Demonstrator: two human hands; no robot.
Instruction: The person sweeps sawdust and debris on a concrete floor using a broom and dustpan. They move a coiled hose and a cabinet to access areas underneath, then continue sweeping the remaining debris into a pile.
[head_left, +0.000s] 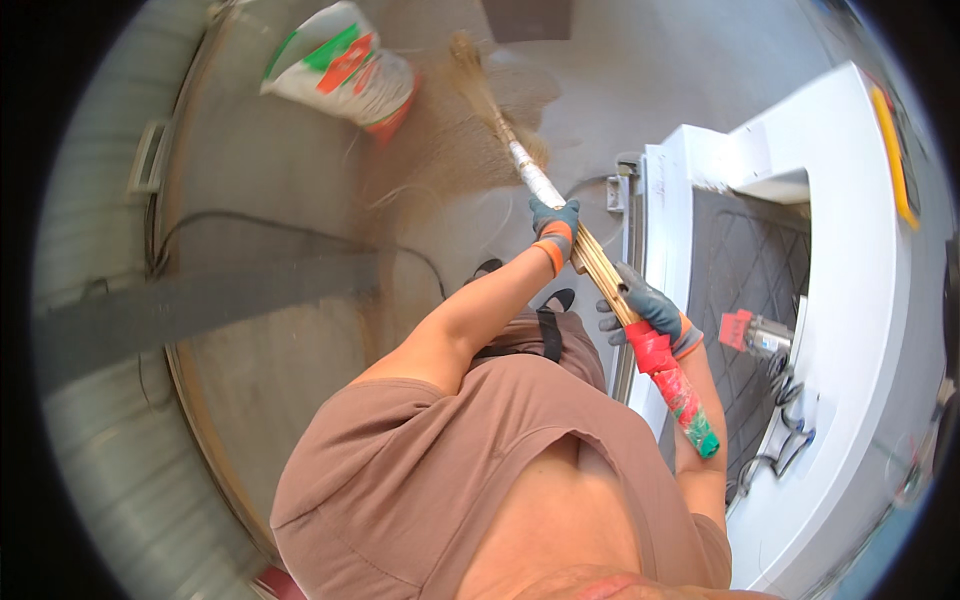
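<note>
The gloved left hand (555, 228) has its fingers clenched around the broom (541, 186), where the white wrapping meets the bare sticks. Nearer the body, the gloved right hand (655, 306) lies under the handle, its fingers loosely spread rather than curled tight. Below those fingers, red wrapping (655, 352) runs to a green end. Beyond the left fingers, the bristles (474, 80) reach brownish dirt (440, 150) on the floor; further left sits a blurred white sack (350, 80). Right of the right fingers stands a white frame (870, 260).
</note>
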